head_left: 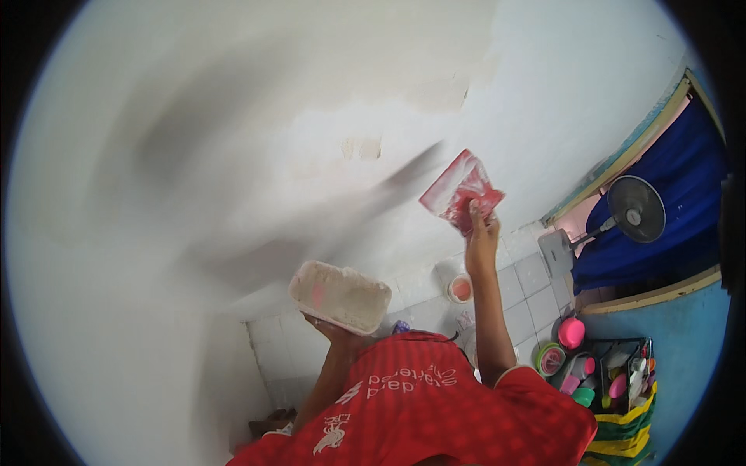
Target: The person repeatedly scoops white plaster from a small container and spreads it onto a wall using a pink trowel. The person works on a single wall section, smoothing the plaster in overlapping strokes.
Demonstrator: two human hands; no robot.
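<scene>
My left hand is closed under a shallow rectangular tub, off-white and smeared, with a pinkish mark inside. My right hand is raised ahead and to the right, gripping a flat red putty spreader coated in white paste. The thumb presses on the spreader's face, while the other fingers are mostly hidden behind it. Beyond both hands rises a whitish wall with a rough beige patch. From this angle I cannot tell whether the spreader touches it.
On the tiled floor below stands a small bucket with pinkish contents. A pedestal fan stands at the right before a blue curtain in a doorway. Nearer are a dish rack and a pink bowl.
</scene>
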